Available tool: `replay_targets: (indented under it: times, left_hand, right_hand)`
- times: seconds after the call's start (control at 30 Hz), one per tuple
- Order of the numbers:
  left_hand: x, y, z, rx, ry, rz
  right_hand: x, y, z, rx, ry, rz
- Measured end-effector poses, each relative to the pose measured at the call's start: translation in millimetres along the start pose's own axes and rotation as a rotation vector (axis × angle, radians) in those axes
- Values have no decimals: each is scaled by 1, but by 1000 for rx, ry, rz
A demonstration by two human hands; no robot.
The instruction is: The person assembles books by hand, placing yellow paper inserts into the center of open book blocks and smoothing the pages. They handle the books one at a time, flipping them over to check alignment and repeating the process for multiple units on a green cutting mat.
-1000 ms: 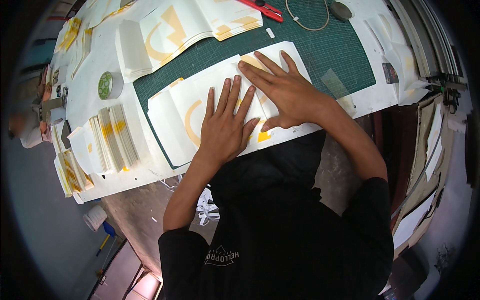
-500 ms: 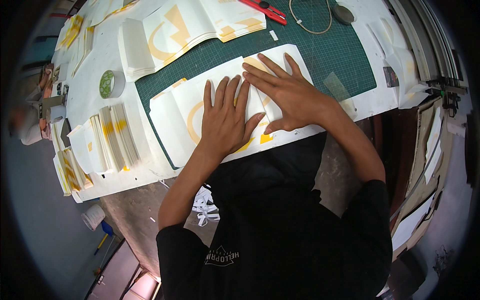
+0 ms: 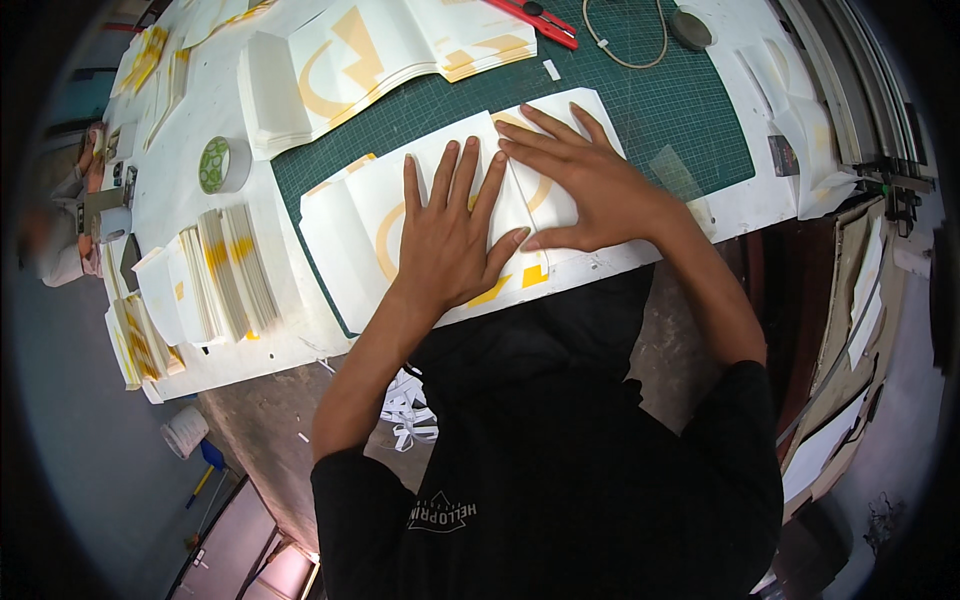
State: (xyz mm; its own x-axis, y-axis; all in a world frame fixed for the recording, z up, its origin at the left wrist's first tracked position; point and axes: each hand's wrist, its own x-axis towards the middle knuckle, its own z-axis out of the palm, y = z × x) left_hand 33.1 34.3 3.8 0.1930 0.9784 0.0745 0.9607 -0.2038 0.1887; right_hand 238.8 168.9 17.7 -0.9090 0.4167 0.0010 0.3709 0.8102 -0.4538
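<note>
A white paper sheet with pale orange and yellow print (image 3: pixel 345 235) lies spread over the green cutting mat (image 3: pixel 690 110), close to the table's near edge. Flat on its middle rests my left hand (image 3: pixel 448 225), fingers spread and pointing away from me. My right hand (image 3: pixel 605 185) lies on the sheet's right part, fingers fanned toward the upper left. The two thumbs nearly meet at a fold or paper edge running between the hands. Neither hand grips anything. Both palms hide much of the print.
Beyond the sheet lies a stack of printed sheets (image 3: pixel 370 65), with a red cutter (image 3: pixel 535 20) beside it. A tape roll (image 3: pixel 224 165) and folded paper bundles (image 3: pixel 225 270) stand at left. Metal rails (image 3: pixel 850 90) edge the right side. Paper scraps (image 3: pixel 408 410) litter the floor.
My left hand has slid slightly away from me, with its fingers a little further apart. My right hand has shifted slightly right. The sheet lies in nearly the same place.
</note>
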Motion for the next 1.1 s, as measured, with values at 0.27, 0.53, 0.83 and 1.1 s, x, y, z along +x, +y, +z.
replay_targets:
  times: [0.27, 0.53, 0.83, 1.1]
  left_hand:
    - [7, -7, -3, -37, -16, 99]
    - [19, -19, -3, -111, -44, 179]
    - [19, -19, 2, -65, -29, 187]
    - [20, -20, -1, -20, -66, 189]
  right_hand:
    - [-21, -8, 5, 265, 371, 153]
    - [-58, -24, 14, 258, 367, 225]
    - [-48, -46, 16, 274, 189, 255]
    - [-36, -42, 7, 269, 38, 331]
